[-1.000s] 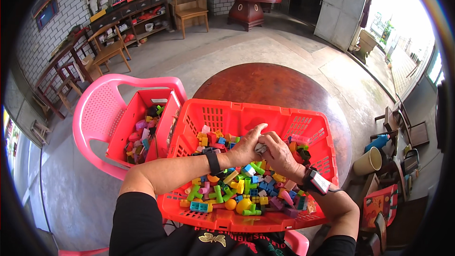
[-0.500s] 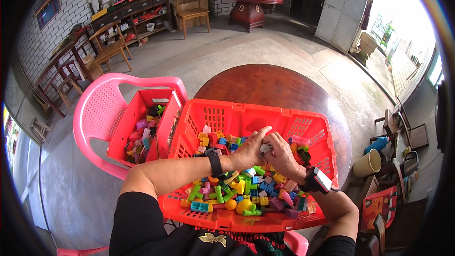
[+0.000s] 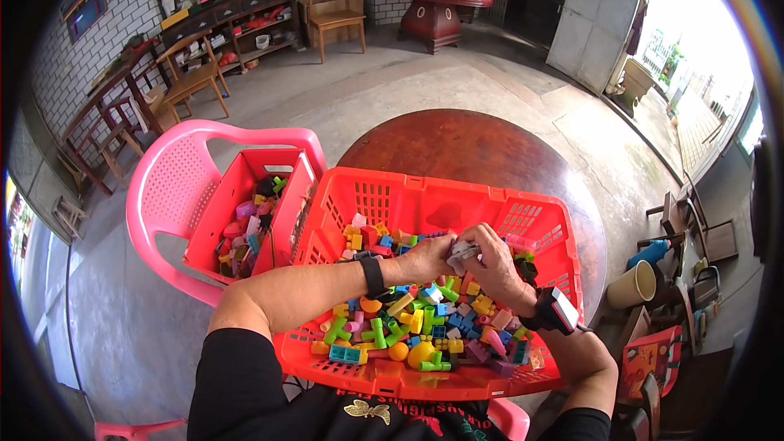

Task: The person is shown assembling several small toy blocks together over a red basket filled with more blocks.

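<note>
Over the red plastic basket [image 3: 425, 382] my two hands meet. Both my left hand [image 3: 426, 261] and my right hand [image 3: 494, 265] grip a small greyish piece [image 3: 463, 251], partly hidden by the fingers; its exact kind I cannot make out. Below them the basket holds many loose toy building blocks [image 3: 457, 322] in yellow, blue, green, pink and orange. Among these are green tube-shaped pieces [image 3: 378, 333], a teal block [image 3: 348, 354] and a yellow ball [image 3: 420, 354]. A black band is on my left wrist, and a device is strapped to my right wrist.
The basket rests partly on a round brown wooden table [image 3: 457, 143]. To the left, a pink plastic chair [image 3: 175, 171] carries a red box [image 3: 233, 196] with more toy pieces. At right stand a cream bucket [image 3: 631, 284], a blue bottle [image 3: 649, 253] and wooden stools.
My right hand has shifted slightly up and its fingers have moved on the grey piece, which now shows more. My left hand has moved slightly left, its fingers less raised.
</note>
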A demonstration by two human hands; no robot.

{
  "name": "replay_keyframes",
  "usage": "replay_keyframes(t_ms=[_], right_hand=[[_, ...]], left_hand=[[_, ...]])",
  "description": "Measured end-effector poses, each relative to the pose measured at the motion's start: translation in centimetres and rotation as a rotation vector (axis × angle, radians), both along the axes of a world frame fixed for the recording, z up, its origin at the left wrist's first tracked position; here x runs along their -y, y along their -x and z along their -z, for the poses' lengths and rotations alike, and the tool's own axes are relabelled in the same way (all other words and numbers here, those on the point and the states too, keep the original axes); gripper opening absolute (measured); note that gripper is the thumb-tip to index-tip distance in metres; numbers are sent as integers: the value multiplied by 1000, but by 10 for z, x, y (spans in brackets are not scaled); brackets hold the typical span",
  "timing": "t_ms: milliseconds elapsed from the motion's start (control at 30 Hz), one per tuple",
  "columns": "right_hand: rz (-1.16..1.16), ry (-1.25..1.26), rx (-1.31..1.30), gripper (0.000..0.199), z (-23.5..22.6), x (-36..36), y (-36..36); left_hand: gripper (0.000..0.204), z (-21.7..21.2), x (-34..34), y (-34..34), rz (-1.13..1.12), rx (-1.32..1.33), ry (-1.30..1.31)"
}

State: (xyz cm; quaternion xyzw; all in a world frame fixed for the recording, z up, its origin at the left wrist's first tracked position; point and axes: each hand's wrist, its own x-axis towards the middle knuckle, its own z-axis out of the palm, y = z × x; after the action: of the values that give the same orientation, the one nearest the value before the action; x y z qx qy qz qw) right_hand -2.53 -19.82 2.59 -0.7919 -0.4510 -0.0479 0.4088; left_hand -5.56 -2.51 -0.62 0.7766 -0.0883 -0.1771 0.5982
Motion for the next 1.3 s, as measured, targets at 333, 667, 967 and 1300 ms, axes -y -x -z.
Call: replay_keyframes(t_ms=[333,667,967,1300], right_hand=[[-50,-144,-211,23,9,-2,-6],[-41,-136,-244,23,6,0,-5],[-112,-38,-47,27,-6,-2,4],[-50,-103,-144,30,8,-5,1]], left_hand=[[33,-5,0,4,-25,202,-9],[47,-14,5,7,-41,185,13],[61,-10,1,5,5,329,31],[80,-1,6,9,-28,444,-37]])
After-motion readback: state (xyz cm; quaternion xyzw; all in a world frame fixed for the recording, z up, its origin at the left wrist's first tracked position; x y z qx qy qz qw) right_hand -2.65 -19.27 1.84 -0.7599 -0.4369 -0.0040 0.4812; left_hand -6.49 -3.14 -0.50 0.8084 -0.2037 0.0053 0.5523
